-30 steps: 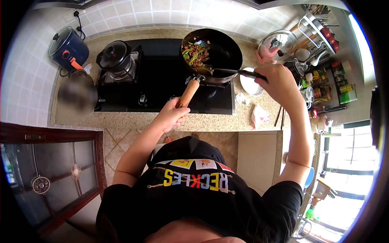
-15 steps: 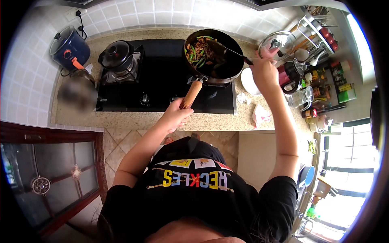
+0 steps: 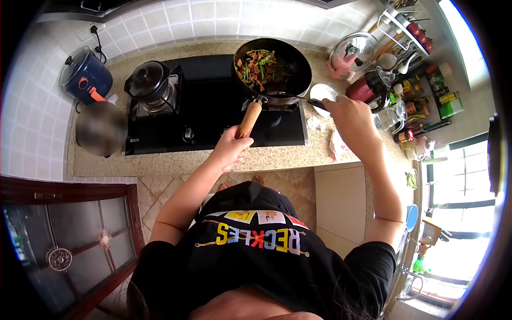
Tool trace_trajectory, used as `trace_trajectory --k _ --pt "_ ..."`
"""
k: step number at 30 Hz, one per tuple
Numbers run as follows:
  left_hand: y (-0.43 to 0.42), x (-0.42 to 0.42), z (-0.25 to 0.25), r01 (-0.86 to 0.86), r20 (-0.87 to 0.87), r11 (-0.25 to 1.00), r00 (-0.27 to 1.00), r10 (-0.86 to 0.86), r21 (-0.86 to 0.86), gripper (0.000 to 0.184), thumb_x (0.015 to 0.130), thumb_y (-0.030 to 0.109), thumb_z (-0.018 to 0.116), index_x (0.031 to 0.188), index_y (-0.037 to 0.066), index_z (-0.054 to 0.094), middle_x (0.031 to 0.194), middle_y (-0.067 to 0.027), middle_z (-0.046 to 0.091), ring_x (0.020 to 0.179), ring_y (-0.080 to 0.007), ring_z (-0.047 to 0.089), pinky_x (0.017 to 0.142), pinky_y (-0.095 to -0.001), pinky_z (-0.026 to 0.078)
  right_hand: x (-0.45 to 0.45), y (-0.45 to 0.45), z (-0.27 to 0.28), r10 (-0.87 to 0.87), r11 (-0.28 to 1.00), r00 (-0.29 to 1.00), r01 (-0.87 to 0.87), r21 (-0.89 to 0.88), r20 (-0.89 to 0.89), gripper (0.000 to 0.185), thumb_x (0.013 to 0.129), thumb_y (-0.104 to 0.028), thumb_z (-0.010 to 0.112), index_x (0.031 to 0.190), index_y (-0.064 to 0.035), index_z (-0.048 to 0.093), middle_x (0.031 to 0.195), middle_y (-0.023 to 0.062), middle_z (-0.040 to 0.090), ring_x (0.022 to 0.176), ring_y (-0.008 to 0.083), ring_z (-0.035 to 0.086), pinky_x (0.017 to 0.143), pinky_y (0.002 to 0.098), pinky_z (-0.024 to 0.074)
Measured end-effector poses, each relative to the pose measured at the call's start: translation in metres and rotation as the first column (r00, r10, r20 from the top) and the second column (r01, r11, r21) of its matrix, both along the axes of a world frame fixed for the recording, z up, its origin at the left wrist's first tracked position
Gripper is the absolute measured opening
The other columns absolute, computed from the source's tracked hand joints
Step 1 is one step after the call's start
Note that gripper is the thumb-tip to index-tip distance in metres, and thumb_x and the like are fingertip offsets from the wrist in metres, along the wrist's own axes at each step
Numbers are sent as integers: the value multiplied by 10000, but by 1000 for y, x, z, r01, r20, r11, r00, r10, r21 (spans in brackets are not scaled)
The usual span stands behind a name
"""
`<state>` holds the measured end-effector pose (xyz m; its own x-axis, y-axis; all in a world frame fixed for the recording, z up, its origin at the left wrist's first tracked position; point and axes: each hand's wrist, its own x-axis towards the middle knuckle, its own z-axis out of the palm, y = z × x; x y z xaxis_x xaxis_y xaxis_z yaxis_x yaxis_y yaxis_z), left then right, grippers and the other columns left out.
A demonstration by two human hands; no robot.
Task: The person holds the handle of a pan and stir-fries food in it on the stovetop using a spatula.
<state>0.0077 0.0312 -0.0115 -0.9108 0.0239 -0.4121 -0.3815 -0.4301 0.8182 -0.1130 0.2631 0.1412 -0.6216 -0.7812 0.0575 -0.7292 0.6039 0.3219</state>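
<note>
My left hand (image 3: 233,147) is closed round the wooden handle (image 3: 249,118) of a dark wok (image 3: 297,64) on the right burner. Browned pieces of food with green strips (image 3: 261,65) lie in the wok's left and middle part. In my right hand (image 3: 349,118) is the black handle of a spatula (image 3: 316,102), which reaches left over the wok's near rim; its blade is low in the wok and hard to make out. A white plate (image 3: 324,92) sits just right of the wok, partly beneath the spatula handle.
A black lidded pot (image 3: 146,81) stands on the left burner, with a blue cooker (image 3: 87,74) farther left. To the right are a glass lid (image 3: 354,49) on a pink stand, a maroon appliance (image 3: 362,89), bottles and a crumpled bag (image 3: 338,145).
Over the last second the spatula went up into the food and came back to the near side of the wok. The food has shifted and spread. My left hand keeps its hold.
</note>
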Motion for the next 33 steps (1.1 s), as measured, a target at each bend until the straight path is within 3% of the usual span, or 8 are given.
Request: trace_trajectory --k 3,11,16,19,22,25,29,33 --pt "0 0 -2 -9 17 1000 1000 9 25 198 849 47 565 994 46 430 659 8 411 446 -40 368 367 -203 272 -3 -32 -27 -96 994 995 94 63 23 205 791 -28 498 948 -79 619 791 110 599 705 287 635 603 375 511" --pt "-5 2 -6 4 20 1000 1000 -4 13 203 841 42 565 1009 59 451 680 12 415 457 -33 367 369 -192 253 -46 -35 -58 -358 901 930 367 -232 81 141 869 -113 467 892 -36 583 823 188 645 794 357 650 683 416 525" --pt "-8 0 -6 2 26 1000 1000 -2 15 188 840 41 567 985 67 451 676 12 413 452 -34 364 368 -194 254 -47 -34 -116 -157 987 986 158 1 -59 449 800 -34 502 1243 20 448 903 145 592 711 258 643 600 351 521" --pt "-9 -2 -8 16 7 999 1000 -16 44 186 842 47 569 983 72 451 675 13 416 452 -33 366 367 -193 259 -9 -14 -86 71 992 984 -53 111 -166 378 785 -101 566 1143 13 519 861 67 592 695 161 638 551 267 517" --pt "-10 -1 -6 28 9 999 1000 -29 38 197 844 59 571 1002 72 454 682 10 424 455 -32 376 370 -184 264 9 -10 -27 -101 968 989 124 218 -111 463 766 -23 558 1217 -124 517 869 80 564 664 228 629 582 336 509" --pt "-9 2 -6 35 4 999 999 -35 17 203 845 58 570 1011 70 454 689 8 426 458 -32 379 370 -181 263 12 -14 14 -85 991 996 88 98 -38 391 762 -4 541 1128 -134 588 824 54 576 684 230 637 588 335 507" --pt "-10 2 -9 37 -6 999 999 -37 11 197 846 58 569 1006 67 455 698 5 434 456 -33 376 368 -179 261 -4 -46 -29 -133 954 990 139 267 -38 322 786 -61 559 1107 -35 561 868 90 613 739 241 657 597 324 524" --pt "-11 2 -7 6 17 999 1000 -7 50 181 845 60 573 987 65 461 700 3 443 453 -33 370 366 -181 254 -49 -46 -69 -222 973 965 229 41 -140 124 816 -100 545 933 -72 572 833 101 629 757 253 670 610 334 540"
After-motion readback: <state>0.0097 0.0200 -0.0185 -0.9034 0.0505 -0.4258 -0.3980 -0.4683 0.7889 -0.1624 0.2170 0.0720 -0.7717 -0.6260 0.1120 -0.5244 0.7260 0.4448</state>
